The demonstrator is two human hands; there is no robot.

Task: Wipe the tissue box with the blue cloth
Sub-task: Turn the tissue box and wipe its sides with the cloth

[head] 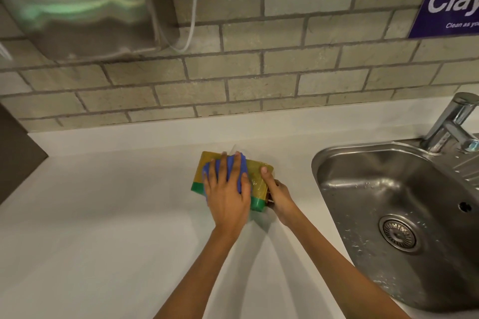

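Tissue box (259, 176): flat left hand (226, 189) presses blue cloth (239, 163) on it, right hand (281, 194) grips end.

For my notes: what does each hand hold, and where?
Right hand grips the tissue box at its right end, thumb on top. Left hand presses the blue cloth onto it.

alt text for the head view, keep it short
A person's left hand presses a blue cloth onto a yellow and green tissue box on a white counter, while the right hand grips the box's end. A steel sink lies to the right.
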